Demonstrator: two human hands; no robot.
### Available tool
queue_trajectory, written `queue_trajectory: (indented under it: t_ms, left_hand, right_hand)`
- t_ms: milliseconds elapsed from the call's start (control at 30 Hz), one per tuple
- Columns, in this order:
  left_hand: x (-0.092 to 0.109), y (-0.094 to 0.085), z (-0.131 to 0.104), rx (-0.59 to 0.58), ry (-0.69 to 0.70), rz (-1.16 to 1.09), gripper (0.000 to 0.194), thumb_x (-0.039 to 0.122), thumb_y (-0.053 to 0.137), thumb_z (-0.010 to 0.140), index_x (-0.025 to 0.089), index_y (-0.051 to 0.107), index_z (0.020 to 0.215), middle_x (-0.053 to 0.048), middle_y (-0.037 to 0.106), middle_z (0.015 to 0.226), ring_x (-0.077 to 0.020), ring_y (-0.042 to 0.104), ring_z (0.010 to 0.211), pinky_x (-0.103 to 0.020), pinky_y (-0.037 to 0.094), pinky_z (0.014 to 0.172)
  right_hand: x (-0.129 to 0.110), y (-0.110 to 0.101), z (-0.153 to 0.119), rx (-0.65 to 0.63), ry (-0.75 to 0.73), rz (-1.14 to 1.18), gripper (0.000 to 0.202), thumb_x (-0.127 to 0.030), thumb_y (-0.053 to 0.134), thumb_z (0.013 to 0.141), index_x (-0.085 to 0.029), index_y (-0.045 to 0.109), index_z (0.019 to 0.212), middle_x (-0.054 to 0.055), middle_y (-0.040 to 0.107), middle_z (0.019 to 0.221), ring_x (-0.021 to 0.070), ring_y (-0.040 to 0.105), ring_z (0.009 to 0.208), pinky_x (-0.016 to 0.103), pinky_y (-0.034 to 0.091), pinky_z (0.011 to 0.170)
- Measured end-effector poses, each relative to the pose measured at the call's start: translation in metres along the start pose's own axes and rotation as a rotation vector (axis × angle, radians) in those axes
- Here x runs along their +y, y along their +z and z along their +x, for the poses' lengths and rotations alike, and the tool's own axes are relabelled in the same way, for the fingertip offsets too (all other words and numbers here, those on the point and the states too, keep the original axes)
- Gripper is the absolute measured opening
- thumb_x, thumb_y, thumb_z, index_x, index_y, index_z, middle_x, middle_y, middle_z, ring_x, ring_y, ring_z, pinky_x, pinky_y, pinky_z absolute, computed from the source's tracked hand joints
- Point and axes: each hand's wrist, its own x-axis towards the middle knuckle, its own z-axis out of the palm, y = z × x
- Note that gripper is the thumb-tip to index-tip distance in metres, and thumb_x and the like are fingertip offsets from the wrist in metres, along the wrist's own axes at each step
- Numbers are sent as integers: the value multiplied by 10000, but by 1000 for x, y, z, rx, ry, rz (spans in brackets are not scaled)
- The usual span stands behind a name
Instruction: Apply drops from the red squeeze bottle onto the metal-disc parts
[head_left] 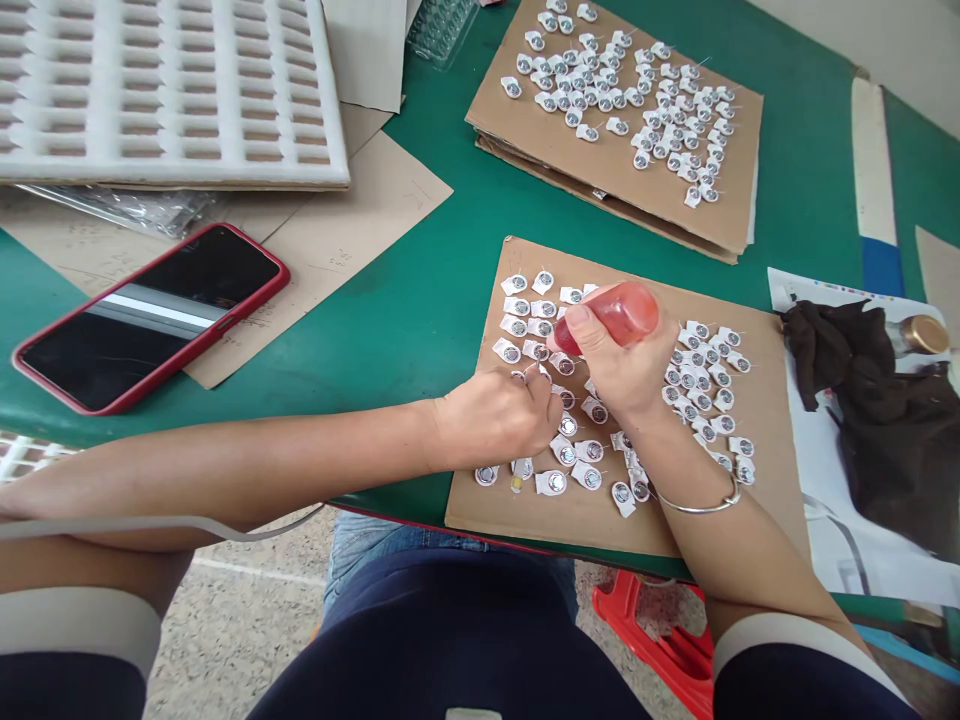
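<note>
While right hand [626, 375] wraps the red squeeze bottle [615, 315], nozzle down over near cardboard sheet [600, 515] on the counter [420, 300], left hand [499, 415] fingers pinch a small white-tabbed part [536, 372]. Bottle looks soft, light; grip mid-body. Parts tiny, flimsy; pinch by tab.

Red bottle [619, 312] – green table [420, 300] – brown cardboard [757, 400].
</note>
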Motion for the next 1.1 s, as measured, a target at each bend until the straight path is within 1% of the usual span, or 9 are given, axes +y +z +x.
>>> queue_trajectory:
  t_ms: [167, 267, 533, 700, 867, 967, 1100]
  left_hand:
    - [-1, -2, 2, -10, 2, -4, 204, 15, 392, 780, 152, 495, 669, -66, 619, 606, -143, 477, 381, -264, 329, 337]
    - [-1, -2, 2, 1, -1, -1, 213, 19, 388, 788, 154, 488, 657, -57, 610, 588, -138, 471, 376, -265, 336, 341]
    - [-2, -2, 2, 11, 9, 34, 215, 17, 409, 786, 161, 473, 639, -54, 603, 572, -137, 451, 363, -264, 312, 339]
    - [-2, -2, 2, 21, 3, 22, 216, 22, 399, 791, 157, 475, 640, -58, 600, 576, -135, 454, 373, -257, 313, 346]
    - [-2, -2, 2, -2, 2, 9, 207, 15, 410, 775, 153, 474, 634, -52, 591, 572, -132, 471, 384, -246, 314, 349]
    - [-3, -2, 2, -15, 7, 5, 207, 15, 402, 776, 153, 469, 637, -48, 577, 563, -134, 476, 386, -248, 312, 340]
    - [-4, -4, 3, -61, 13, 1, 221, 12, 372, 781, 161, 459, 644, -50, 570, 585, -129, 466, 369, -264, 293, 324]
  right_hand:
    - [2, 2, 0, 17, -21, 16, 238, -454, 640, 756, -223, 596, 788, 11, 598, 642, 164, 596, 631, 362, 527, 613]
    - [2, 1, 0, 5, -21, 21, 229, -445, 631, 766, -220, 595, 788, 17, 608, 653, 166, 602, 646, 362, 534, 628]
    - [2, 2, 0, 2, 21, 44, 225, -430, 634, 767, -210, 592, 792, 32, 626, 702, 181, 625, 735, 370, 548, 672]
    - [3, 3, 1, 13, 2, 60, 227, -435, 632, 767, -212, 595, 790, 31, 626, 705, 175, 623, 705, 374, 551, 676]
    - [4, 4, 2, 37, -30, 39, 209, -428, 637, 766, -224, 592, 781, 18, 627, 695, 166, 614, 636, 388, 545, 658]
    - [5, 5, 3, 47, -33, 51, 204, -427, 633, 770, -228, 590, 776, 18, 629, 706, 173, 624, 651, 398, 542, 666]
    - [8, 5, 4, 49, -20, 53, 207, -434, 623, 776, -231, 582, 771, 15, 622, 703, 175, 628, 666, 398, 545, 668]
